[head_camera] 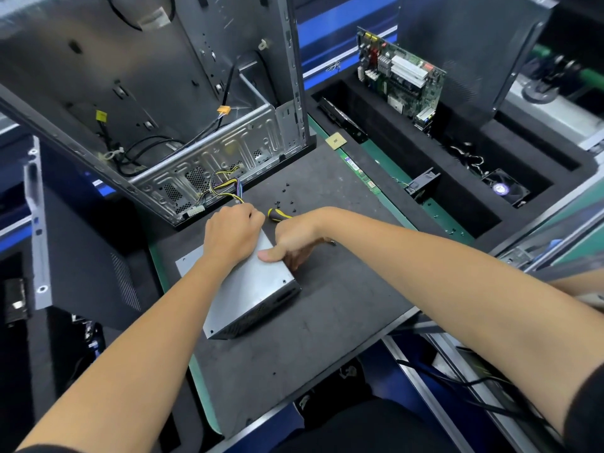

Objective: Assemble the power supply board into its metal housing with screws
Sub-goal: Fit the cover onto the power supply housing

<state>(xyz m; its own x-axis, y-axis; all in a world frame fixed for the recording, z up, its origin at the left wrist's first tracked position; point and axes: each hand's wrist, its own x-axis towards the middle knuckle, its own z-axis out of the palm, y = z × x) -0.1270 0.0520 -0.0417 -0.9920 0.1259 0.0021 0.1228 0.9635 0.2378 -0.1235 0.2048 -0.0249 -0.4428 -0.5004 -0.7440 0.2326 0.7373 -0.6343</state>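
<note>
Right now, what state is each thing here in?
power supply housing: closed, flat on the mat
left hand: resting on the housing
right hand: gripping the housing's edge
screwdriver: lying unused
screws: loose
computer case: open, upright

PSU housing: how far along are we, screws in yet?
Done: the housing looks closed, lying on the mat. In hand: left hand grips its cable end, right hand grips its side. Left: loose screws and the screwdriver lie unused; whether any are driven cannot be told.
</note>
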